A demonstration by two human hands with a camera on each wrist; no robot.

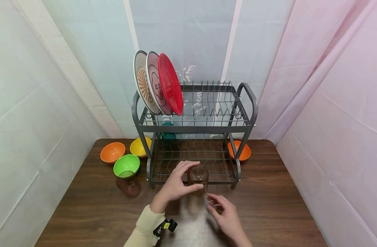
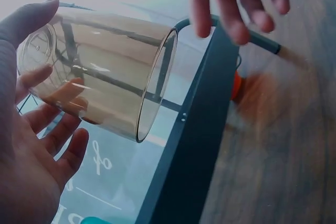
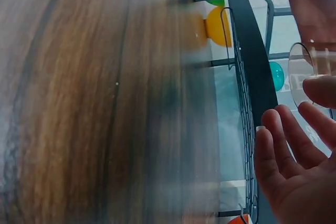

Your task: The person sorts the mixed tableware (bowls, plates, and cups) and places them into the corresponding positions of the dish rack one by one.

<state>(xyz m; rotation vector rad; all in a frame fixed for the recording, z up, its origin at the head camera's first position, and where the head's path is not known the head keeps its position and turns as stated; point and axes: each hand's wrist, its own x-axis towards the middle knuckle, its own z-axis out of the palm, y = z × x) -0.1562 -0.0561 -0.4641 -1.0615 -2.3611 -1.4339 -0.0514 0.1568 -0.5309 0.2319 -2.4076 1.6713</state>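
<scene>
One brown tumbler (image 1: 197, 175) held mouth-down before a dish rack (image 1: 194, 129)

We see the left hand (image 1: 176, 184) gripping the translucent tumbler between thumb and fingers, its base up, at the front of the rack's lower tier (image 1: 191, 159). The right hand (image 1: 227, 215) is open, its fingers loosely bent near the rim; we cannot tell whether they touch it. On the rack's upper tier (image 1: 213, 103) we count a sunburst-patterned plate (image 1: 142, 82), a pink patterned plate (image 1: 155, 80) and a red plate (image 1: 170, 84), all on edge at the left. A teal cup (image 1: 168, 137) sits at the lower tier's back left. Left of the rack we find orange (image 1: 112, 152), yellow (image 1: 138, 148) and lime green (image 1: 125, 164) bowls, mouths up, and a second tumbler (image 1: 129, 187) just beside the green one; an orange-red bowl (image 1: 245, 153) lies by the right side. Beneath is a dark wood-grain table (image 1: 269, 206); pale cloth panels (image 1: 37, 113) surround us
</scene>
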